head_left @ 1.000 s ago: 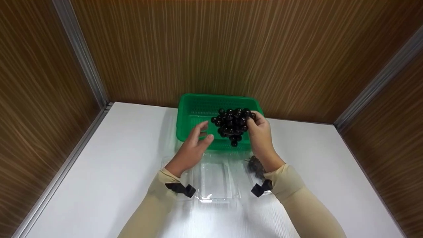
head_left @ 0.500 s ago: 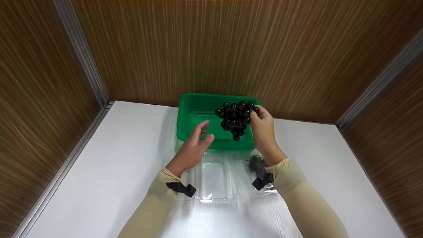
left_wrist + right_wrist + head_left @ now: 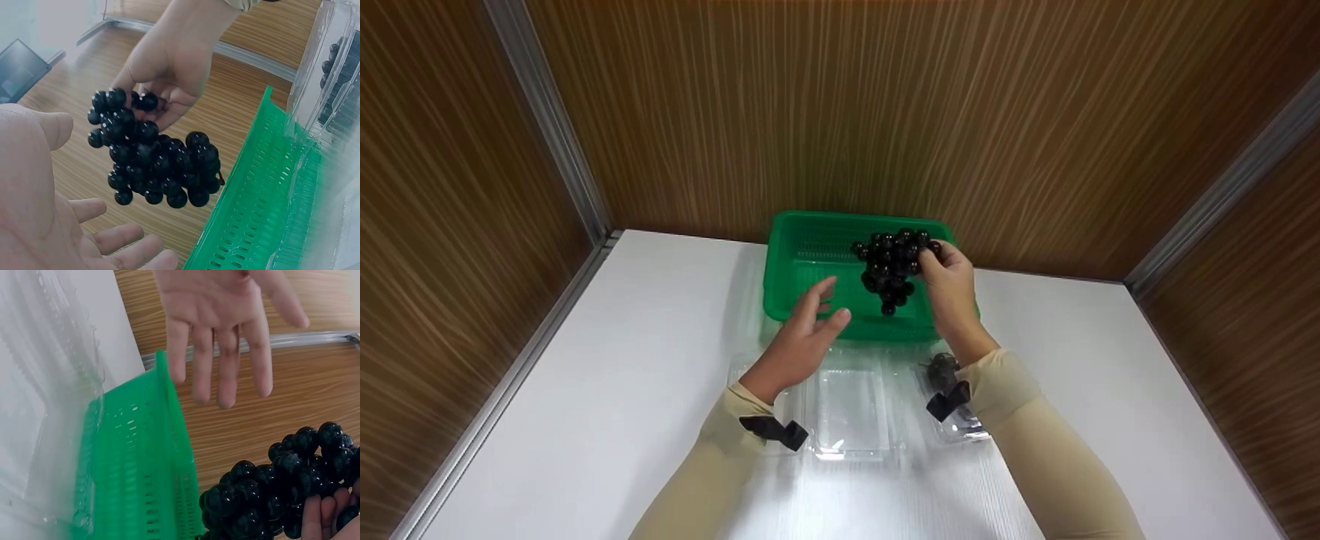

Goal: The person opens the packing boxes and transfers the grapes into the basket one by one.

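A bunch of dark grapes (image 3: 887,262) hangs over the green basket (image 3: 817,292), held at its right end between the thumb and fingers of my right hand (image 3: 951,289). Its narrow tip points down. My left hand (image 3: 802,337) hovers to the left of the grapes with thumb and fingers spread, palm facing them. In the left wrist view a gap shows between that hand and the bunch of grapes (image 3: 157,157). The right wrist view shows the straight fingers of the left hand (image 3: 216,332) with nothing in them.
On the white table (image 3: 660,300), a clear plastic clamshell box (image 3: 851,412) stands in front of the basket. To its right, another clear box (image 3: 956,431) contains dark grapes, partly hidden by the right wrist. Wood-grain panels (image 3: 840,112) enclose the back and sides.
Over the last second my right hand has raised the grapes slightly, away from me, uncovering more of the right box. Lately it has shifted a little left. My left hand has barely moved.
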`<action>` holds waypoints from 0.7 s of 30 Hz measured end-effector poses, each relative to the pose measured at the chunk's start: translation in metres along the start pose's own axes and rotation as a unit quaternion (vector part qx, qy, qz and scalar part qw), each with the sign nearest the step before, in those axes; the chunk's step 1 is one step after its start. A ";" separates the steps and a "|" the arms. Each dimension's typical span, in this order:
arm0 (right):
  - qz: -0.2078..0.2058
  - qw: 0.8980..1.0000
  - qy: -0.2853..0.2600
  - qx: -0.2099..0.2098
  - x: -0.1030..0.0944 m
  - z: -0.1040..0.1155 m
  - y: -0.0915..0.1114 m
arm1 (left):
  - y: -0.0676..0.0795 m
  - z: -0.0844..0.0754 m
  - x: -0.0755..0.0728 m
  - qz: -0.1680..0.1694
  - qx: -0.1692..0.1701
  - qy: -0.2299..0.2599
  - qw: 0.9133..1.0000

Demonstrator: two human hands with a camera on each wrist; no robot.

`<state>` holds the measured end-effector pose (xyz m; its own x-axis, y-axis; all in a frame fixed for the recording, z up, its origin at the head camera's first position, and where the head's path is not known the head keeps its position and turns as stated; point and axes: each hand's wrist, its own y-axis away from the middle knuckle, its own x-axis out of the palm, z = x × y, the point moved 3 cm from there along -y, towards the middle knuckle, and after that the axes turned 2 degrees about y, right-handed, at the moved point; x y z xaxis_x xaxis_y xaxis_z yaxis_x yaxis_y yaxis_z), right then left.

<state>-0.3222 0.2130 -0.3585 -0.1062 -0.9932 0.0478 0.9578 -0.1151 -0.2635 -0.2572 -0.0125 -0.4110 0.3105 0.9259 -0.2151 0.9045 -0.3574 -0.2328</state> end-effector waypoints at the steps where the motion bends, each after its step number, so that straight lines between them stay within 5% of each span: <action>1: 0.001 1.000 0.005 0.001 0.000 -0.002 -0.001 | 0.000 0.000 0.000 0.000 0.000 0.001 1.000; 16: 0.014 0.990 0.140 0.009 -0.005 -0.034 -0.016 | 0.002 0.002 -0.001 0.021 -0.007 -0.006 1.000; 21: 0.022 0.983 0.176 0.045 -0.006 -0.040 -0.018 | 0.004 0.001 -0.002 0.020 -0.003 -0.009 1.000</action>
<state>-0.3499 0.2199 -0.3922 -0.1356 -0.9438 -0.3013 0.9815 -0.0865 -0.1710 -0.2542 -0.0160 -0.4121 0.3402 0.9089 -0.2413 0.8937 -0.3923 -0.2175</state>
